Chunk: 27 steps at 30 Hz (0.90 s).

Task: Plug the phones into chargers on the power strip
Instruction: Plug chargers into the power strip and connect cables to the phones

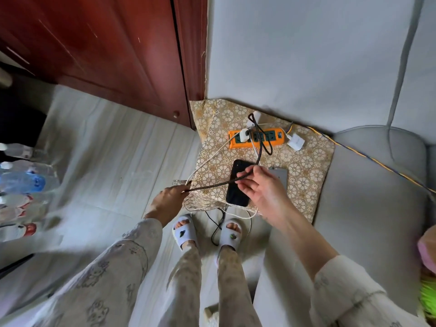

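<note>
There is one view only, from a camera on the person's head. It looks steeply down and a little forward, so the slippers (206, 232) sit near the bottom centre and the sleeves run in from the lower corners. The wide lens bends the edges (the wardrobe door (106, 50) and the grey sofa (354, 208) lean outward). The patterned cloth (306, 166) lies in mid-frame, near the camera, within reach of both hands. No second view shares the scene.
</note>
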Each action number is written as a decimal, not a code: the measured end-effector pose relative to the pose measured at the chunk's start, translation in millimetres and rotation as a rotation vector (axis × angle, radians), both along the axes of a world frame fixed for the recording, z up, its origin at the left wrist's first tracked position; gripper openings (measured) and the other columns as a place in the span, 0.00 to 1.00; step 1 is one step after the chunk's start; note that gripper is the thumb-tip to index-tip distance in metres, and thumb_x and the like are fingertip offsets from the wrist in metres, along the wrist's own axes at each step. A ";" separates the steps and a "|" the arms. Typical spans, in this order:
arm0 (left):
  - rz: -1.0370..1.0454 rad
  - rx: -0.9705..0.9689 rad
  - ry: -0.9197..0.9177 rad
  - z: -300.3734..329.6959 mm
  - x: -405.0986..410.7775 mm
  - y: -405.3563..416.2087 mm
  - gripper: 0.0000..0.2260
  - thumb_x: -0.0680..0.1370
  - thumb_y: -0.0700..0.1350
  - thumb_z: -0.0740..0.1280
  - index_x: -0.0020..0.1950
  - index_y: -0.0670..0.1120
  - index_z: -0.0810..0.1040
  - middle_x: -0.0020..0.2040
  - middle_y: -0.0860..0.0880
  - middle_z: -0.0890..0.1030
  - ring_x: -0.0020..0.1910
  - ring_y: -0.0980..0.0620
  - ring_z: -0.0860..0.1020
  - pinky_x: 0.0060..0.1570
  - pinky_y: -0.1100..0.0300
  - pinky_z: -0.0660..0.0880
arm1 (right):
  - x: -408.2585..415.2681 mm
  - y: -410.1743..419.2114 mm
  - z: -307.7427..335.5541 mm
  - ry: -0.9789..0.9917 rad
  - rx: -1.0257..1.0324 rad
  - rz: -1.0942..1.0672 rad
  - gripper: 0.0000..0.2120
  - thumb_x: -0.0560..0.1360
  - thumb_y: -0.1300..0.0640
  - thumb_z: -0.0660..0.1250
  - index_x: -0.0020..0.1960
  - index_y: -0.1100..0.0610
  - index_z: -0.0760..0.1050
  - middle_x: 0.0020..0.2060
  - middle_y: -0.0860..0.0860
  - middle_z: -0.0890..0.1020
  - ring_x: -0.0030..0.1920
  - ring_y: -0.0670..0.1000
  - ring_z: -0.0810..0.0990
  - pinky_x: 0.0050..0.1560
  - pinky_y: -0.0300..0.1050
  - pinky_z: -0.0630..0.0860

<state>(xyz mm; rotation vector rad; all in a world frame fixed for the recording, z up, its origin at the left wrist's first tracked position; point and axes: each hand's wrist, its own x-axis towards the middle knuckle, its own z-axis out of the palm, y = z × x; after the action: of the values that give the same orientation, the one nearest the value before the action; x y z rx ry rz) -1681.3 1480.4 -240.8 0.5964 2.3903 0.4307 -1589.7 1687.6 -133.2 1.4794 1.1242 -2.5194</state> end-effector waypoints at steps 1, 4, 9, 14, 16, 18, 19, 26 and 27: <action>-0.017 -0.068 0.038 -7.2 0.6 -2.4 0.12 0.80 0.46 0.59 0.60 0.48 0.76 0.54 0.42 0.82 0.51 0.39 0.79 0.47 0.51 0.74 | 1.5 -0.3 -5.1 -0.009 0.016 0.003 0.12 0.80 0.60 0.55 0.41 0.59 0.73 0.34 0.53 0.84 0.37 0.51 0.83 0.42 0.44 0.78; -0.090 -0.237 0.143 -16.6 0.5 -10.4 0.11 0.80 0.43 0.56 0.59 0.47 0.73 0.54 0.43 0.80 0.52 0.40 0.79 0.46 0.52 0.74 | 4.1 -5.3 -16.2 -0.043 0.105 0.076 0.11 0.80 0.60 0.55 0.42 0.59 0.73 0.39 0.55 0.82 0.41 0.53 0.81 0.46 0.46 0.77; -0.120 -0.408 0.114 -9.8 10.0 -14.4 0.13 0.77 0.38 0.55 0.61 0.44 0.69 0.56 0.43 0.80 0.55 0.41 0.78 0.49 0.53 0.74 | 2.7 -12.8 -14.0 -0.030 0.134 0.124 0.11 0.80 0.59 0.55 0.43 0.59 0.73 0.41 0.56 0.81 0.42 0.53 0.79 0.48 0.46 0.76; 0.018 -0.407 -0.061 14.2 39.7 -7.8 0.12 0.77 0.39 0.56 0.59 0.43 0.71 0.57 0.40 0.79 0.56 0.39 0.77 0.50 0.52 0.73 | 10.2 -10.7 -4.2 0.010 0.121 0.142 0.11 0.80 0.58 0.56 0.43 0.58 0.75 0.36 0.53 0.82 0.39 0.52 0.79 0.45 0.45 0.77; 0.093 -0.250 -0.119 29.0 50.5 -3.2 0.10 0.77 0.38 0.56 0.55 0.40 0.72 0.55 0.37 0.79 0.54 0.36 0.77 0.49 0.48 0.73 | 18.8 -0.6 1.3 0.033 0.097 0.111 0.10 0.79 0.57 0.57 0.44 0.58 0.76 0.36 0.52 0.82 0.40 0.51 0.79 0.46 0.46 0.76; 0.157 -0.102 -0.124 50.2 59.0 5.4 0.09 0.78 0.39 0.56 0.51 0.39 0.74 0.52 0.37 0.81 0.51 0.34 0.77 0.51 0.45 0.73 | 31.0 10.3 9.6 0.078 0.075 0.139 0.09 0.79 0.56 0.59 0.48 0.58 0.76 0.41 0.53 0.82 0.45 0.52 0.80 0.49 0.47 0.76; 0.200 -0.047 -0.107 63.2 62.3 11.3 0.09 0.78 0.41 0.56 0.49 0.40 0.75 0.50 0.38 0.82 0.50 0.35 0.77 0.51 0.45 0.74 | 37.6 14.1 14.8 0.098 0.064 0.174 0.08 0.79 0.57 0.59 0.50 0.58 0.75 0.44 0.54 0.82 0.47 0.52 0.80 0.50 0.47 0.76; 0.443 0.340 -0.098 177.4 66.3 67.4 0.14 0.77 0.43 0.60 0.32 0.49 0.73 0.29 0.53 0.82 0.33 0.48 0.83 0.45 0.51 0.80 | 72.7 9.5 56.7 0.096 0.236 0.559 0.16 0.78 0.65 0.58 0.65 0.60 0.70 0.53 0.52 0.80 0.51 0.49 0.78 0.48 0.39 0.77; 0.450 0.370 -0.097 192.3 65.2 73.7 0.14 0.77 0.43 0.60 0.32 0.48 0.73 0.28 0.53 0.82 0.32 0.48 0.83 0.45 0.50 0.80 | 75.1 7.1 61.7 0.097 0.293 0.654 0.17 0.78 0.64 0.58 0.67 0.58 0.68 0.57 0.52 0.79 0.54 0.48 0.77 0.50 0.39 0.76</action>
<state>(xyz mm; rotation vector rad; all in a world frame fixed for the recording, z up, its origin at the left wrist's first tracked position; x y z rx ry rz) -1616.1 1554.2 -48.4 0.1756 2.3572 1.0856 -1514.6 1694.7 -71.5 0.8198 1.7046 -2.0426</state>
